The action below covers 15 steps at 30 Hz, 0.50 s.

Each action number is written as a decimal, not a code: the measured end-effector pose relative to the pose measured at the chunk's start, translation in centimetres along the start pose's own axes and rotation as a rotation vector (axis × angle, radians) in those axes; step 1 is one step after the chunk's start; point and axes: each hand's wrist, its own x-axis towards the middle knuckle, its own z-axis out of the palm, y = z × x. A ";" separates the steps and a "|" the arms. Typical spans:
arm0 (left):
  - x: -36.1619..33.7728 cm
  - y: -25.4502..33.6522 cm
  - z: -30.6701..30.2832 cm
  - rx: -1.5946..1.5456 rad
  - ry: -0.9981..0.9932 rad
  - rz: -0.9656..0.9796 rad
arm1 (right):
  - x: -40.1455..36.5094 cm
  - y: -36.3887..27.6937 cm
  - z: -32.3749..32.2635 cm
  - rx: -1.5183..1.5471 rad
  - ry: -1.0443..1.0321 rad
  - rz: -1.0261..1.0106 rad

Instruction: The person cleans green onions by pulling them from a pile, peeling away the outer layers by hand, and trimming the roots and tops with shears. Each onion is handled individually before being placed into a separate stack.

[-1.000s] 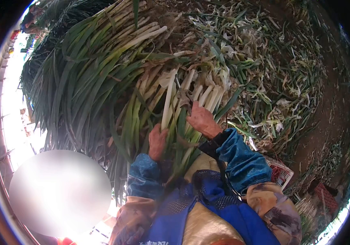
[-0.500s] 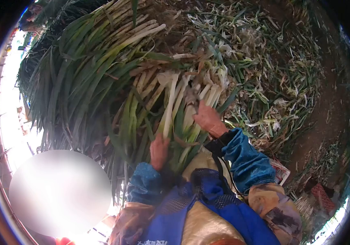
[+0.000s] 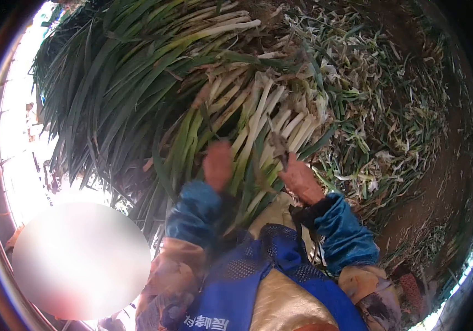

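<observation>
My right hand [image 3: 301, 181] is closed around the handle of a knife with a mud-smeared blade [image 3: 278, 142]. The blade points away from me, over the white stalks of trimmed green onions [image 3: 301, 129] lying in front of my body. My left hand [image 3: 217, 164] is blurred by motion above the leafy part of the green onions to the left. Its fingers are too smeared to show whether they grip a stalk.
A large heap of green onions [image 3: 115, 94] with long dark leaves fills the upper left. Peeled skins and leaf scraps [image 3: 374, 127] cover the ground on the right, beside bare brown soil [image 3: 429, 193]. A red textured item [image 3: 411, 289] lies at the lower right.
My left hand has moved up, away from my body. The view has shifted, and my right hand with the knife now appears slightly lower and further right.
</observation>
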 end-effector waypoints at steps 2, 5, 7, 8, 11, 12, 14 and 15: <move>3.1 -4.5 -1.1 0.106 0.374 -0.015 | -1.4 -2.7 0.0 0.028 -0.050 -0.016; 5.5 -12.7 0.7 0.373 0.121 -0.278 | -1.7 -2.1 2.4 0.112 0.072 -0.325; 5.9 -14.6 1.2 0.369 0.191 -0.260 | -1.5 -3.3 2.9 0.132 0.047 -0.341; 6.0 -13.6 -0.3 0.253 0.095 -0.333 | -1.4 -4.1 2.9 0.132 0.009 -0.309; 7.3 -10.4 -5.1 -0.001 -0.132 -0.478 | -1.5 -5.9 3.7 0.090 0.012 -0.354; 7.2 -9.3 -5.9 -0.018 -0.178 -0.487 | -2.0 -6.0 4.0 0.069 0.026 -0.388; 6.3 -8.6 -6.0 -0.094 -0.219 -0.482 | -3.8 -5.5 4.9 0.040 0.078 -0.551; 5.8 -8.4 -5.9 -0.153 -0.213 -0.468 | -4.4 -5.4 5.1 0.025 0.104 -0.632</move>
